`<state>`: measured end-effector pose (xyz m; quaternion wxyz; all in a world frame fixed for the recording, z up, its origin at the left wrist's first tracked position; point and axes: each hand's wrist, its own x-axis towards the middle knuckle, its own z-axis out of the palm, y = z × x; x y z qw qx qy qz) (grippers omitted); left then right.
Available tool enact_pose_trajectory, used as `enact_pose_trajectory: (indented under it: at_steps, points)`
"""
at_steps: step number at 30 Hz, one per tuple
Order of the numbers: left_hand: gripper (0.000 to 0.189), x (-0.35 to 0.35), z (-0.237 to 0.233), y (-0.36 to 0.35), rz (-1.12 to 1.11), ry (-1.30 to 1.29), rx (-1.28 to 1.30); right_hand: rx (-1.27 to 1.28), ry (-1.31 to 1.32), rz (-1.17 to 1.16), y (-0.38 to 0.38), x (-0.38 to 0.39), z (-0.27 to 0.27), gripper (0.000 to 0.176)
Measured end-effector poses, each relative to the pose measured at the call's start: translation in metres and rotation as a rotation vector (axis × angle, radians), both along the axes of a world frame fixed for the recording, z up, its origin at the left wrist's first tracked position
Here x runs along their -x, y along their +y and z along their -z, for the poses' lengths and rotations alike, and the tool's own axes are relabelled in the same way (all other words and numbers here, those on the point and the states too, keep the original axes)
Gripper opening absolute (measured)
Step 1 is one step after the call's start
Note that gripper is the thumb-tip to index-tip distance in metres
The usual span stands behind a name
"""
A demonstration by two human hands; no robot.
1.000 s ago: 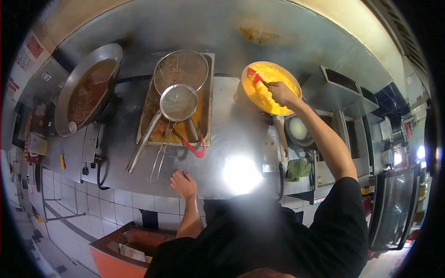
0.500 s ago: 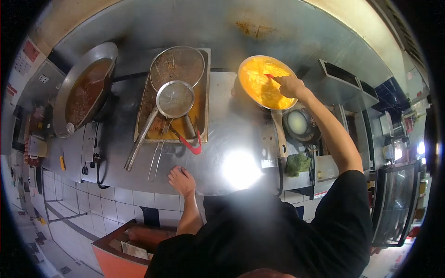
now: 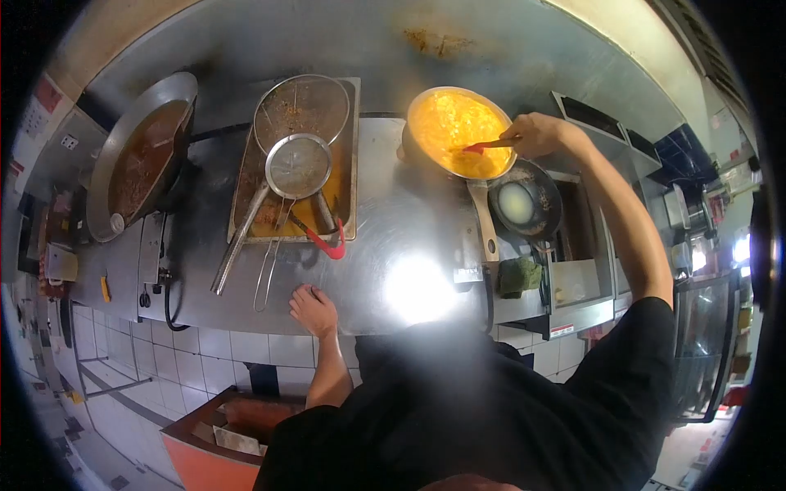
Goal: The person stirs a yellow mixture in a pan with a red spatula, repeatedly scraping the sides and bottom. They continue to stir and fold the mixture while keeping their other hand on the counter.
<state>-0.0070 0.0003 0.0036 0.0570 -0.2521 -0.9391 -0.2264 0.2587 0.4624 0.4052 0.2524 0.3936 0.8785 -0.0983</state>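
The right hand [image 3: 536, 137] is closed around the handle of a red-bladed spatula [image 3: 476, 149]; the grip is narrow, with the fingers wrapped on the handle end. From this grip the spatula lies to the person's left and slightly toward the body, its long axis running nearly crosswise to the worktop's depth. The handle passes over the right rim of a frying pan [image 3: 421, 152], and the blade sits within the pan, at the near right part of a bright yellow mixture [image 3: 453, 113]. The blade appears to be in contact with the mixture; its lower edge cannot be told. The right hand is clearly the nearer one to both pan and spatula.

The pan's wooden handle [image 3: 481, 211] points toward the person and is held by neither hand. Just right of it sits a small black pan [image 3: 547, 221] containing a pale round portion [image 3: 516, 202]. A folded green cloth [image 3: 521, 277] lies nearer the body.

The left hand [image 3: 314, 309] rests, fingers loosely extended and nothing seen in it, at the front edge of the steel worktop [image 3: 391, 225], well apart from the frying pan. Beyond it stand a metal tray [image 3: 352, 159] bearing a wide mesh strainer [image 3: 300, 105] and a smaller long-handled strainer [image 3: 298, 166].
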Motion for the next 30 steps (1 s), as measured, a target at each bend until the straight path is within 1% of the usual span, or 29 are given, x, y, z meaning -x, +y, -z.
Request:
enact_pose_trajectory:
  at_steps: [1,2,4,5,6,8,9,11,12,14,16,18,19,20,22,23,24,26,27,28,30]
  points:
    - [0.021,0.0,0.002,0.0,0.002,0.02,-0.005,-0.014,-0.014,-0.074,-0.015,0.005,-0.024,0.051]
    - [0.022,0.0,0.005,-0.001,0.003,0.039,-0.01,-0.014,-0.015,-0.068,-0.022,0.008,-0.036,0.051]
    - [0.022,0.002,0.008,-0.001,0.008,0.034,-0.004,-0.063,-0.053,-0.062,-0.031,0.011,-0.051,0.048]
    - [0.022,0.002,0.008,-0.001,0.007,0.03,0.002,-0.07,-0.047,-0.086,-0.037,0.012,-0.057,0.044]
    - [0.022,0.0,0.006,0.0,0.017,0.031,0.001,-0.071,-0.046,-0.076,-0.045,0.016,-0.064,0.044]
    - [0.023,-0.001,0.0,0.001,-0.005,0.019,0.011,-0.06,-0.142,-0.015,-0.059,0.027,-0.072,0.038]
    - [0.023,-0.001,0.001,0.001,0.004,0.027,0.013,-0.057,-0.134,-0.006,-0.061,0.03,-0.07,0.038]
    - [0.023,0.0,0.006,0.0,0.005,0.039,-0.03,-0.043,-0.356,-0.107,-0.056,0.035,-0.065,0.036]
    - [0.023,0.0,0.006,0.001,0.015,0.045,-0.029,-0.04,-0.349,-0.097,-0.049,0.035,-0.057,0.036]
    - [0.023,0.0,0.005,0.0,0.011,0.034,-0.006,-0.075,-0.436,-0.176,-0.035,0.034,-0.036,0.037]
    - [0.023,-0.002,0.0,0.0,0.011,0.023,0.007,-0.07,-0.441,-0.196,-0.037,0.032,-0.028,0.039]
    - [0.023,-0.001,0.0,0.002,0.003,0.011,0.014,-0.191,-0.57,-0.412,-0.031,0.028,-0.008,0.035]
    - [0.022,-0.001,0.003,0.001,0.007,0.031,0.005,-0.23,-0.412,-0.27,-0.056,0.028,-0.024,0.033]
    - [0.022,-0.001,0.006,0.0,0.008,0.051,-0.003,-0.231,-0.412,-0.273,-0.057,0.023,-0.02,0.033]
    - [0.022,-0.002,0.004,-0.001,0.009,0.038,-0.004,-0.322,-0.317,-0.138,-0.047,0.006,-0.002,0.035]
    - [0.021,-0.001,0.002,0.0,0.012,0.028,-0.01,-0.379,-0.307,-0.118,-0.037,0.0,0.013,0.039]
    - [0.021,0.0,0.002,0.002,0.0,0.035,-0.021,-0.392,-0.298,-0.127,-0.029,-0.001,0.019,0.039]
    - [0.022,-0.002,0.003,-0.001,0.014,0.071,0.018,-0.428,-0.283,-0.059,-0.023,-0.002,0.024,0.045]
    - [0.022,-0.002,0.004,-0.001,0.009,0.077,0.009,-0.448,-0.325,-0.095,-0.023,-0.001,0.019,0.035]
    - [0.022,-0.001,0.005,-0.002,0.012,0.06,0.002,-0.457,-0.318,-0.096,-0.012,-0.003,0.027,0.035]
    - [0.022,0.0,0.005,-0.001,0.012,0.05,-0.016,-0.606,-0.211,-0.091,0.023,-0.017,0.058,0.026]
